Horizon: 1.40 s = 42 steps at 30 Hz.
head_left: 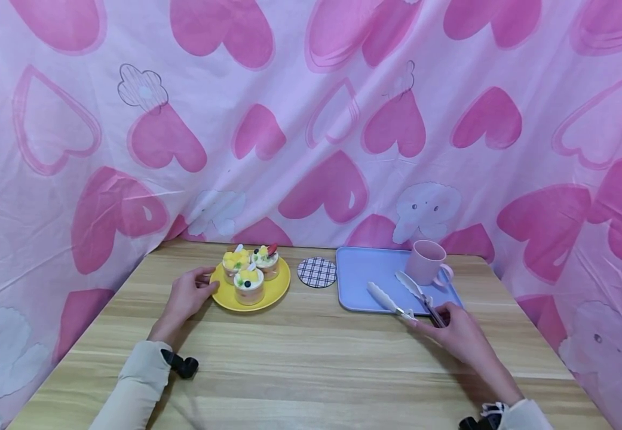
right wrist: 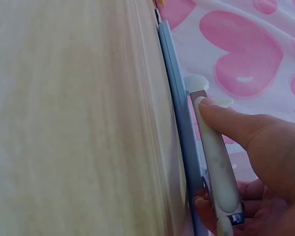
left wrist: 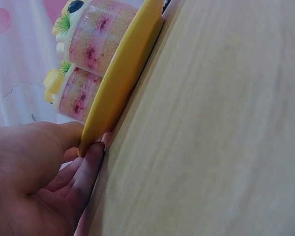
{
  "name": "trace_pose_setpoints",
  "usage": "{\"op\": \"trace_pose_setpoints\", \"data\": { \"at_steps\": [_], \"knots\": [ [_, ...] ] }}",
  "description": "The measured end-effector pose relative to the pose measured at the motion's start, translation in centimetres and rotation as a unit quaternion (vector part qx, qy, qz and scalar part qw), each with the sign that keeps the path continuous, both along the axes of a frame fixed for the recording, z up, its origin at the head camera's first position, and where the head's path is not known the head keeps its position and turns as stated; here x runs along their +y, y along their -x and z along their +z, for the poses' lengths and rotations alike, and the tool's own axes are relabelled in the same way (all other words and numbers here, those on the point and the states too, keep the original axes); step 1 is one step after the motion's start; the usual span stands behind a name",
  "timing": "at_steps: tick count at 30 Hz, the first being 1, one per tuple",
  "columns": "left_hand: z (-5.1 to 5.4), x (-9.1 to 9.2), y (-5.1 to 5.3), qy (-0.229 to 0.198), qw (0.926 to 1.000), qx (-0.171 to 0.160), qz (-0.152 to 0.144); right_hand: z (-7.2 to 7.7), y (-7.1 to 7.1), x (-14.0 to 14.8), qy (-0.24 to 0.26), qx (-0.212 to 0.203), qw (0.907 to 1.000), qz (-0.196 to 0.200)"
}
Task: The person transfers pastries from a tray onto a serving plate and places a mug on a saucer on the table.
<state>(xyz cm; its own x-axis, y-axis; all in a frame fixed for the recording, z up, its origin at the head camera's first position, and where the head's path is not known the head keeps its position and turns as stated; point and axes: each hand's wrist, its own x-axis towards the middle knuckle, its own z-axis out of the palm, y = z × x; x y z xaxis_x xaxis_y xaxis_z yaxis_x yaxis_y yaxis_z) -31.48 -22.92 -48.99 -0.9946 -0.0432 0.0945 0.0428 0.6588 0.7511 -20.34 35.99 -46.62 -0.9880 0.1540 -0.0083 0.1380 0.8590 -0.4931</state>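
My left hand (head_left: 186,295) pinches the left rim of a yellow plate (head_left: 279,286), thumb above and fingers beneath, as the left wrist view shows. Three clear dessert cups stand upright on the plate; the front cup (head_left: 248,289) has cream, yellow fruit pieces and a dark berry on top. Over the front edge of a blue tray (head_left: 361,272), my right hand (head_left: 461,335) holds a pair of tongs (right wrist: 216,152), thumb on one arm. The white tong tips (head_left: 382,295) are spread apart above the tray, with nothing between them. A pink mug (head_left: 423,263) stands on the tray's right part.
A round checked coaster (head_left: 316,272) lies between plate and tray. The wooden table (head_left: 300,370) ends at the back against a pink heart-patterned cloth (head_left: 324,191), which also hangs at both sides.
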Motion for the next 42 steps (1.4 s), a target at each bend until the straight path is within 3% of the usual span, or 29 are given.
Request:
{"op": "trace_pose_setpoints", "data": {
  "at_steps": [6, 14, 21, 29, 42],
  "knots": [
    [-0.1, -0.1, 0.0, -0.002, 1.0000, 0.003, -0.002, 0.7, -0.4, -0.4, -0.004, -0.026, 0.9996, -0.008],
    [0.0, 0.0, 0.0, -0.001, 1.0000, 0.004, 0.000, 1.0, -1.0, -0.8, -0.024, -0.049, 0.9983, 0.021],
    [-0.1, -0.1, 0.1, -0.001, 1.0000, -0.001, -0.003, 1.1, -1.1, -0.5, -0.034, -0.067, 0.9970, 0.021],
    [-0.2, -0.2, 0.2, 0.004, 1.0000, -0.003, -0.002, 0.8, -1.6, -0.6, -0.033, -0.037, 0.9981, 0.035],
    [0.0, -0.1, 0.0, 0.007, 1.0000, -0.003, 0.004, 0.8, -2.5, -1.3, -0.008, -0.039, 0.9983, 0.042]
  ]
}}
